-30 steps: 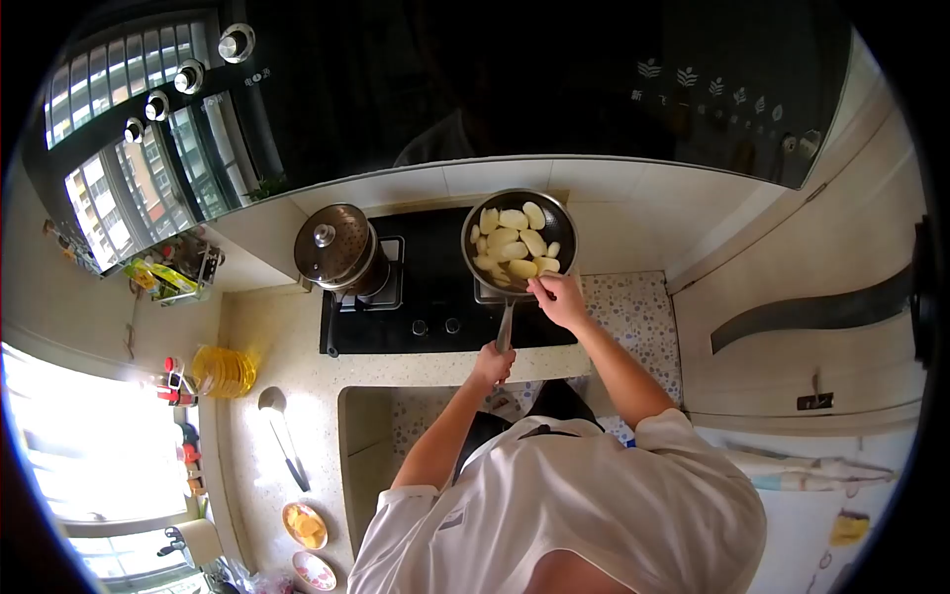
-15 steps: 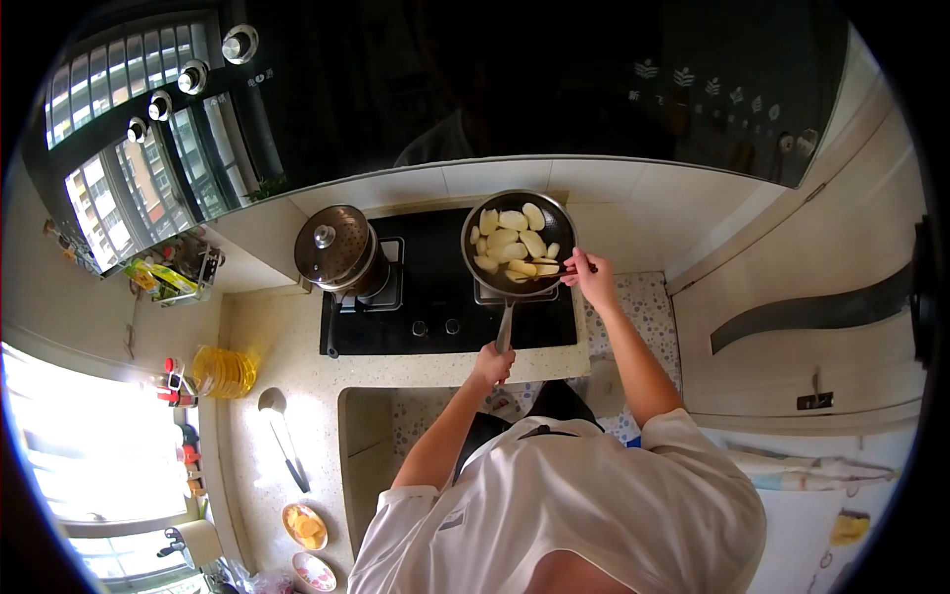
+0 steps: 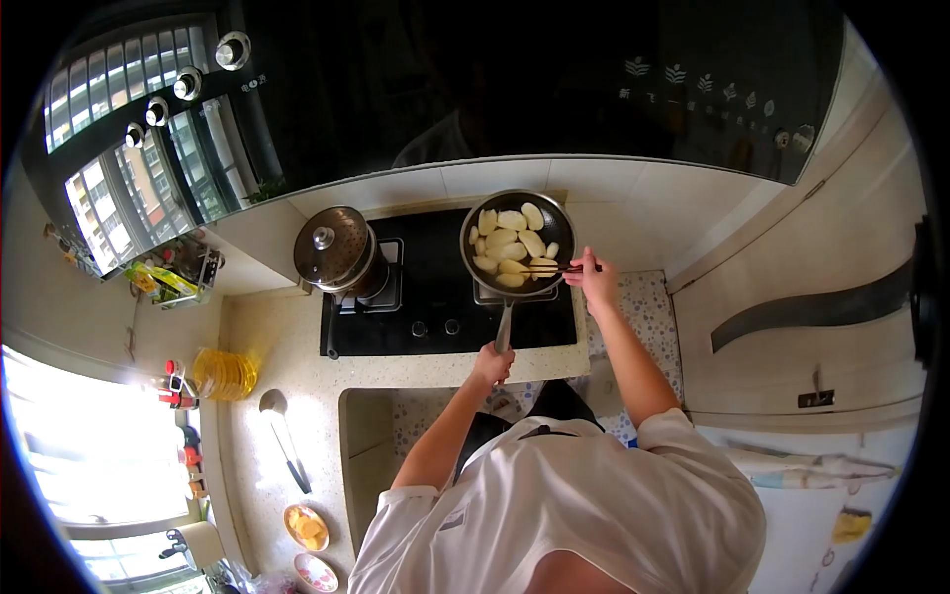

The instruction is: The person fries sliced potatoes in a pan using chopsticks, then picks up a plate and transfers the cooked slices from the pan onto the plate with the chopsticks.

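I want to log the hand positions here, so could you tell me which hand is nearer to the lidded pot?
Left. The left hand grips the frying pan's handle, below and right of the lidded pot. The right hand holds chopsticks beyond the pan, farther away.

Frying pan (image 3: 470,238) on the stove (image 3: 435,307), right of the lidded pot (image 3: 334,247); ladle (image 3: 279,428) on the counter (image 3: 297,346), front-left.

No legible text anywhere.

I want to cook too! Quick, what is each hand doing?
Left hand: closed on the pan handle.
Right hand: closed on chopsticks over the pan.
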Tool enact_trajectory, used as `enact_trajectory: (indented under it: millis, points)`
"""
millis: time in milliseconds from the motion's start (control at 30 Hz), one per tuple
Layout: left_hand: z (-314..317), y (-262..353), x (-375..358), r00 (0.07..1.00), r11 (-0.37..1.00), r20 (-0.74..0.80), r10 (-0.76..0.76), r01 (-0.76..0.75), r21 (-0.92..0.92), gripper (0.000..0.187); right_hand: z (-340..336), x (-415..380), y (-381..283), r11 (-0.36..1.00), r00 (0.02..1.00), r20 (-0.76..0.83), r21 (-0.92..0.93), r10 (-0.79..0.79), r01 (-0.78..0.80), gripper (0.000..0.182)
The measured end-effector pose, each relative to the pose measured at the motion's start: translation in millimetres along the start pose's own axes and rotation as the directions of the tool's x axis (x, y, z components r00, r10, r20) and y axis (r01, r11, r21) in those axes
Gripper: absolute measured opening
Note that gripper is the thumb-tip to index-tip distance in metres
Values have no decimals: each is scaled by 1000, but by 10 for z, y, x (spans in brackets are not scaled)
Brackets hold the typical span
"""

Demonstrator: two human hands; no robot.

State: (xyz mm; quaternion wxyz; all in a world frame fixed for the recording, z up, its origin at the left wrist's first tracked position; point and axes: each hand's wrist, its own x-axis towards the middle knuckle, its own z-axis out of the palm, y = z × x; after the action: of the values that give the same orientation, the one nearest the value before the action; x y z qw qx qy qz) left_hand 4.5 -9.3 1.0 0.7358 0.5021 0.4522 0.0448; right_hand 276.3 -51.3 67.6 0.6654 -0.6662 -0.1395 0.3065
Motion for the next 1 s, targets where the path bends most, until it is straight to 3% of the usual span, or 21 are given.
enact_trajectory:
  millis: [100,200,500,633,767,867,1000]
  points:
    - [-10,14,-10,1000,1000,16,-2,2,-18,12,13,45,69,984,988,-41,106,146,-141,54]
    - [-15,13,-13,1000,1000,24,-5,5,-31,11,30,35,67,987,990,-43,94,136,-132,54]
    - [7,-1,-6,1000,999,-3,-1,1,-39,11,-64,61,-174,956,975,34,-195,-219,221,50]
    - [20,29,-31,1000,999,-1,-16,16,-44,12,95,9,-122,914,962,65,-299,-266,273,45]
    - [7,10,-8,1000,999,10,-19,19,-38,13,245,127,72,720,870,179,-497,-460,484,39]
    - [16,9,-13,1000,999,-1,-19,19,-48,14,277,254,192,422,753,302,-680,-585,600,38]
    - [20,9,-25,1000,999,-7,-22,21,-44,15,289,363,221,469,747,312,-621,-587,628,41]
